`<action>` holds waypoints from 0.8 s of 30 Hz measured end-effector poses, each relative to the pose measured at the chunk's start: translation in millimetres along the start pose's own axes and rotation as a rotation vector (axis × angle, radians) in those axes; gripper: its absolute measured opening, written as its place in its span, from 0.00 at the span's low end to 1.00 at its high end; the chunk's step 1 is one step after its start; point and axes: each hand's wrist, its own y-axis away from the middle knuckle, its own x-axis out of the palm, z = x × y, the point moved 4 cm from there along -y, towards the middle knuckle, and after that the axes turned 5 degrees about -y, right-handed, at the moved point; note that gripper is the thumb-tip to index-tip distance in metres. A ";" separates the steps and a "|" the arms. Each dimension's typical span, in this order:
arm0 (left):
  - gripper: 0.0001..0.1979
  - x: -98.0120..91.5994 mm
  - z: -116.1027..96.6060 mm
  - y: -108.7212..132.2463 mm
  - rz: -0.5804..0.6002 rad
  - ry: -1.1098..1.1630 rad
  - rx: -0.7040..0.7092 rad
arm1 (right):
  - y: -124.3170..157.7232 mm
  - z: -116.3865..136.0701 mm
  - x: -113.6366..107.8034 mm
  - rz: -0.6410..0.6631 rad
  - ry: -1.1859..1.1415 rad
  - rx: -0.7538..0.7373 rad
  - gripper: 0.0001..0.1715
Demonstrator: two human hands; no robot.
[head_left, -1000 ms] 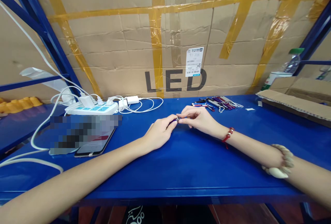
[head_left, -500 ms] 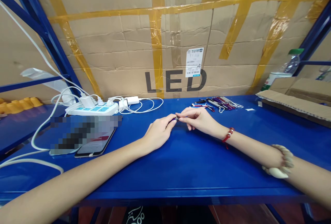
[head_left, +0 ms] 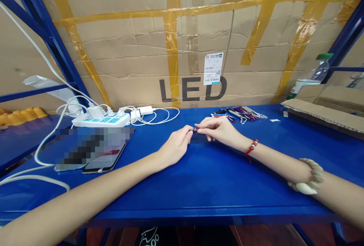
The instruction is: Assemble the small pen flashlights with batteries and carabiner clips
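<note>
Above the middle of the blue table (head_left: 196,185), my left hand (head_left: 176,145) and my right hand (head_left: 220,130) meet fingertip to fingertip. Between them shows a small dark bluish piece (head_left: 195,129) with a shiny metallic bit; its kind is too small and covered to make out. Thumb and fingers of my left hand pinch its left end. My right hand pinches the other end with thumb and index finger, its remaining fingers curled below. Just behind my right hand lies a pile of pens (head_left: 241,113), some with metal clips or loops.
At the left stand a white power strip (head_left: 119,120) with chargers and coiled white cables (head_left: 167,115), and a phone (head_left: 106,159) beside a blurred-out patch. An open cardboard box (head_left: 321,113) and a green-capped bottle (head_left: 311,73) stand right. A large taped carton (head_left: 127,56) closes the back.
My fingertips have parted slightly, so more of the small bluish piece shows between them. Both hands otherwise stay in nearly the same place.
</note>
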 end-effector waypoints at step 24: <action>0.13 -0.4 -4.5 1.5 0.007 0.016 0.162 | 2.1 5.1 -3.9 0.098 0.072 -0.153 0.12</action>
